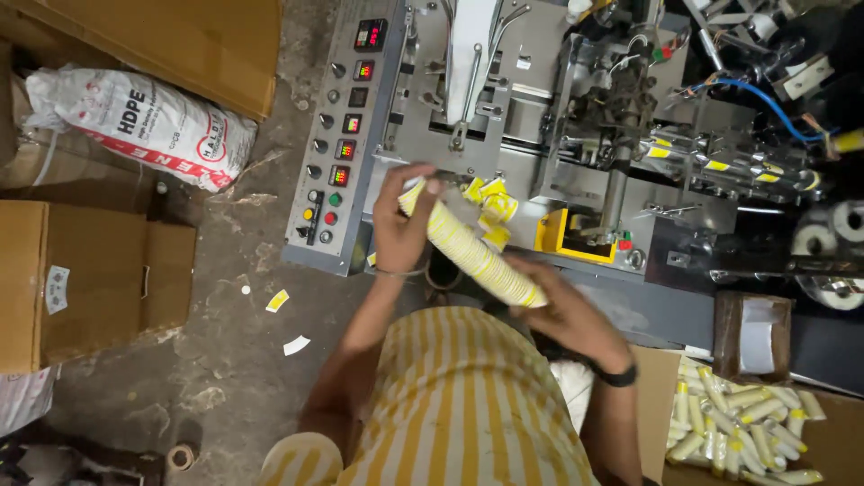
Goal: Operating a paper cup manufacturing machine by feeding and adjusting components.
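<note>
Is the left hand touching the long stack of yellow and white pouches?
Touching. The head view shows the left hand wrapped around the upper end of the stack of pouches, fingers over it; the right hand grips the lower end.

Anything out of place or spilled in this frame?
Two small packets lie loose on the dirty concrete floor, left of the machine. Otherwise nothing stands out: left hand and right hand hold a long stack of yellow-and-white packets.
</note>
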